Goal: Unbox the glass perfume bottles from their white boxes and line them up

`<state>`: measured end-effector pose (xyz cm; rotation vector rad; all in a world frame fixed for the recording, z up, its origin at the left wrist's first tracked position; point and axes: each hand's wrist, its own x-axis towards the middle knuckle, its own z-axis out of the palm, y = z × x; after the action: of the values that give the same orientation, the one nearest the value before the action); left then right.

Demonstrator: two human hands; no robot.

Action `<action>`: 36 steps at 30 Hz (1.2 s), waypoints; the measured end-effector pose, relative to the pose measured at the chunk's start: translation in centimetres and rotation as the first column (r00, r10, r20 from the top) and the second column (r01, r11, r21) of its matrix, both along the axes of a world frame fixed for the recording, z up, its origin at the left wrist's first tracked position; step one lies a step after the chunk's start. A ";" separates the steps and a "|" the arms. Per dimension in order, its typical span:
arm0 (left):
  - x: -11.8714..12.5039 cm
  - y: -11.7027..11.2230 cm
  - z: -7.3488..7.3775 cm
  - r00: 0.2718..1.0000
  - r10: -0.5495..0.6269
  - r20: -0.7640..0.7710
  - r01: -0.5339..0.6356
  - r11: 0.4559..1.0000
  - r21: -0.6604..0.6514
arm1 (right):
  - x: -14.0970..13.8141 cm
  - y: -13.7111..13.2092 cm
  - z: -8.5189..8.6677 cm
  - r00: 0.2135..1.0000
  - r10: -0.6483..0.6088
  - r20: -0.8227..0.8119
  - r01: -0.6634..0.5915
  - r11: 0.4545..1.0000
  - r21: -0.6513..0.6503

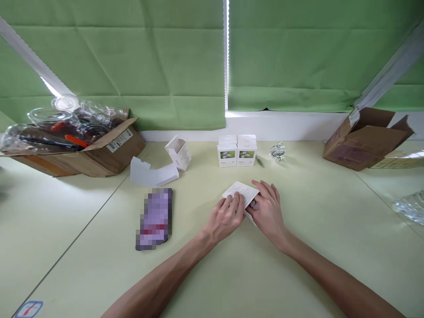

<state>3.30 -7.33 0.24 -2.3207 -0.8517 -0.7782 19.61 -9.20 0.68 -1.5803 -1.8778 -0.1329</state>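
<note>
Two cardboard boxes: one at table (pixel 298 265) far-left edge (pixel 82 157), flaps open, stuffed with clear plastic packaging (pixel 56 119) plus something red; one at far-right edge (pixel 364 139), tipped on its side, open. One blurred purple flat item (pixel 155 218) left of centre, well apart from the hands. One opened white carton (pixel 179 153) lying by a loose white card insert (pixel 150 174), back-left of centre. Small white retail boxes with green labels (pixel 236 151) at back centre, near the wall: four as far as can be told, two in front, two behind. One small clear glass piece (pixel 277 151) just right of them, thin dark stick beside it. One printed paper leaflet (pixel 241 193) at table centre, flat under both hands. Left hand (pixel 227 216): fingers curled together, tips pressing leaflet's near edge. Right hand (pixel 267 207): fingers close together, laid along right side, thumb tucked under the paper. Folding judged in progress: best done by lining edges up first, pinning with one hand, running crease with the other, keeping sheet flat on the table.
</note>
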 end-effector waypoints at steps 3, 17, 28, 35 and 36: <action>0.1 -0.1 -0.2 1.000 0.007 -0.015 -0.007 1.000 -0.010 | 0.0 0.4 -0.4 0.999 0.006 -0.037 -0.006 1.000 0.009; -0.2 0.3 -0.8 0.999 0.011 -0.030 -0.012 1.000 -0.029 | -0.1 0.9 -1.0 0.974 0.103 -0.199 -0.084 0.991 0.104; -0.4 0.7 -0.6 0.999 0.026 -0.034 -0.031 0.987 -0.158 | 0.2 1.4 -0.9 0.969 0.152 -0.193 -0.121 0.979 0.165; -0.8 1.5 -0.4 0.998 0.050 -0.034 -0.055 0.988 -0.148 | 0.4 0.7 0.5 0.985 0.155 -0.078 -0.133 0.961 0.242; -0.8 1.6 -0.4 0.998 0.049 -0.033 -0.053 0.988 -0.142 | 0.4 0.7 0.5 0.986 0.155 -0.064 -0.136 0.962 0.236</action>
<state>2.49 -5.76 -0.19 -2.4178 -0.9785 -0.6798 20.01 -8.54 1.19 -1.2689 -1.8344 -0.2109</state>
